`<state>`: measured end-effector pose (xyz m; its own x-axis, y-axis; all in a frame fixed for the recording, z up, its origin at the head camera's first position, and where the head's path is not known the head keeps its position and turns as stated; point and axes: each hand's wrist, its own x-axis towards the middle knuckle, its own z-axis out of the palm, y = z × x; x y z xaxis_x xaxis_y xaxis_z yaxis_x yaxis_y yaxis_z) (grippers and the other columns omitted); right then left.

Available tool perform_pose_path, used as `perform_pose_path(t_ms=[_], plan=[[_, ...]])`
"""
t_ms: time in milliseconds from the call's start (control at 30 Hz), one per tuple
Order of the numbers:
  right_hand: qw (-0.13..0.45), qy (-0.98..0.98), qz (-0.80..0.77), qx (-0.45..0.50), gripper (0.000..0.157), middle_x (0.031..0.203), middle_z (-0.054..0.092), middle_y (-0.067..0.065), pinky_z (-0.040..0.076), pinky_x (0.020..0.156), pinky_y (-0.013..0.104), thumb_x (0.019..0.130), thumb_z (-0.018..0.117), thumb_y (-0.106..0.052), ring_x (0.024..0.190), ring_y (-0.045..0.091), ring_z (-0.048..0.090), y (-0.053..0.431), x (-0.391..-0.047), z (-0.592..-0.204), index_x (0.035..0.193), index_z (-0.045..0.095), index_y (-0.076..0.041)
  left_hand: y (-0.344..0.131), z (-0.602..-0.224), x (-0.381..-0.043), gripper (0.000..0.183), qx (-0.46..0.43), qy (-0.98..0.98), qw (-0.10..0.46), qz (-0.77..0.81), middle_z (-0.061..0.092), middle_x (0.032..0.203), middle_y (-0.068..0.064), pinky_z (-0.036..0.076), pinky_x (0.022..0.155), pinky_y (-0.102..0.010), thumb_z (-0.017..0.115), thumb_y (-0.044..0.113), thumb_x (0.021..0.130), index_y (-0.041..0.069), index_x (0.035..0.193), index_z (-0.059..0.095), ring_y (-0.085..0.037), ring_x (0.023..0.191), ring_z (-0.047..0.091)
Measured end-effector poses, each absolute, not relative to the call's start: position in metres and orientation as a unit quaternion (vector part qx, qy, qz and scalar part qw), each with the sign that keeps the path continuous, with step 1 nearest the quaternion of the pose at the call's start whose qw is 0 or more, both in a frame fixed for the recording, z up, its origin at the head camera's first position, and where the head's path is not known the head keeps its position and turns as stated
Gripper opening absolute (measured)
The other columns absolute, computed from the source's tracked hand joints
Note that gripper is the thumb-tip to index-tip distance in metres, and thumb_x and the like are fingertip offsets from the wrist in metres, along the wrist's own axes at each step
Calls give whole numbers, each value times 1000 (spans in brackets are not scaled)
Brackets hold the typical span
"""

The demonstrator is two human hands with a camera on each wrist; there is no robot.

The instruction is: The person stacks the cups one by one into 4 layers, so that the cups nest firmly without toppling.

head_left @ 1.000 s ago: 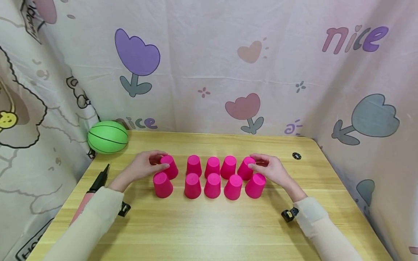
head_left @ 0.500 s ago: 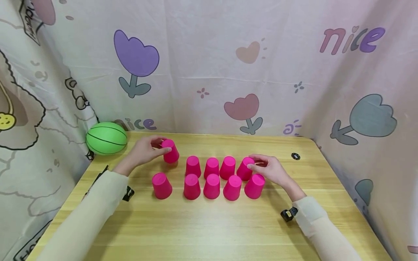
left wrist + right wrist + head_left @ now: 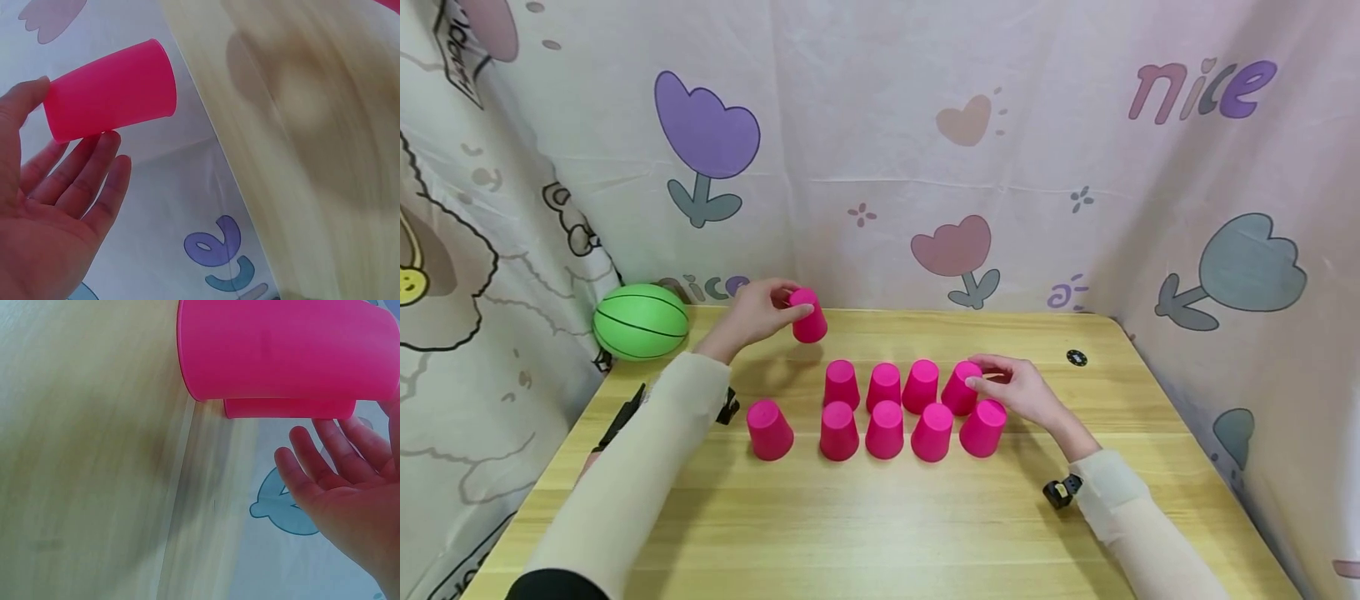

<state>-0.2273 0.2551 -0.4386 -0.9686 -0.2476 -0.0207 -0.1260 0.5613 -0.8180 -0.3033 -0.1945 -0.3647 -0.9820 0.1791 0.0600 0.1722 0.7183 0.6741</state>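
Note:
My left hand [image 3: 758, 312] pinches a pink cup [image 3: 809, 318] between thumb and fingers, up off the table near its back edge. In the left wrist view that cup [image 3: 112, 90] shows its side, with the fingertips at its narrow end. Farther right, my right hand [image 3: 1019, 390] holds the rightmost back-row cup [image 3: 958, 392], which stands upside down on the table. A front-row cup [image 3: 287, 350] covers most of the held cup [image 3: 287, 409] in the right wrist view. Several more upside-down pink cups [image 3: 884, 432] stand in two rows between the arms, one cup [image 3: 770, 432] apart at the left.
A green ball [image 3: 640, 322] sits at the table's back left corner. The left sleeve partly hides a black-tipped pink object [image 3: 622, 417]. Toward the back right lies a small black disc [image 3: 1077, 357]. A patterned curtain [image 3: 850, 125] hangs behind the wooden table [image 3: 880, 533].
My left hand has lifted its cup from the left end of the back row and carried it backward and slightly right. The right hand keeps its place on its cup.

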Motion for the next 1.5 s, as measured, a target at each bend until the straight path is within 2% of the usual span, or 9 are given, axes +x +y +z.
perform_pose_path(t_ms=[200, 500, 933, 1233, 1500], plan=[[63, 880, -457, -116, 54, 137, 70, 13, 62, 94, 33, 96, 78, -34, 121, 34, 68, 257, -228, -438, 143, 65, -10, -182, -362, -318, 56, 88, 922, 10, 377, 68, 127, -19, 62, 92, -47, 75, 41, 97, 7, 140, 62, -35, 114, 64], [67, 876, -461, -125, 55, 140, 68, 16, 61, 101, 45, 98, 76, -32, 124, 38, 66, 257, -228, -438, 145, 62, -7, -160, -367, -342, 54, 73, 923, 27, 378, 65, 128, -21, 60, 97, -48, 73, 36, 100, 3, 140, 60, -36, 115, 62], [63, 883, -449, -123, 55, 139, 69, 15, 61, 99, 45, 98, 77, -33, 122, 36, 67, 255, -227, -437, 145, 63, -9, -122, -386, -359, 48, 60, 923, 55, 375, 64, 127, -19, 60, 99, -45, 73, 30, 100, 2, 136, 60, -35, 116, 59], [64, 880, -455, -119, 56, 140, 68, 15, 61, 98, 44, 97, 77, -33, 121, 36, 68, 254, -226, -438, 146, 62, -9, -113, -396, -361, 45, 52, 924, 85, 369, 64, 127, -19, 60, 100, -47, 74, 26, 100, 2, 135, 60, -35, 116, 60], [56, 884, -448, -119, 55, 140, 69, 14, 61, 100, 46, 97, 77, -33, 121, 35, 67, 254, -226, -437, 145, 63, -9, -115, -402, -361, 47, 43, 926, 98, 363, 62, 131, -20, 60, 101, -46, 71, 26, 102, 1, 140, 56, -35, 118, 60]])
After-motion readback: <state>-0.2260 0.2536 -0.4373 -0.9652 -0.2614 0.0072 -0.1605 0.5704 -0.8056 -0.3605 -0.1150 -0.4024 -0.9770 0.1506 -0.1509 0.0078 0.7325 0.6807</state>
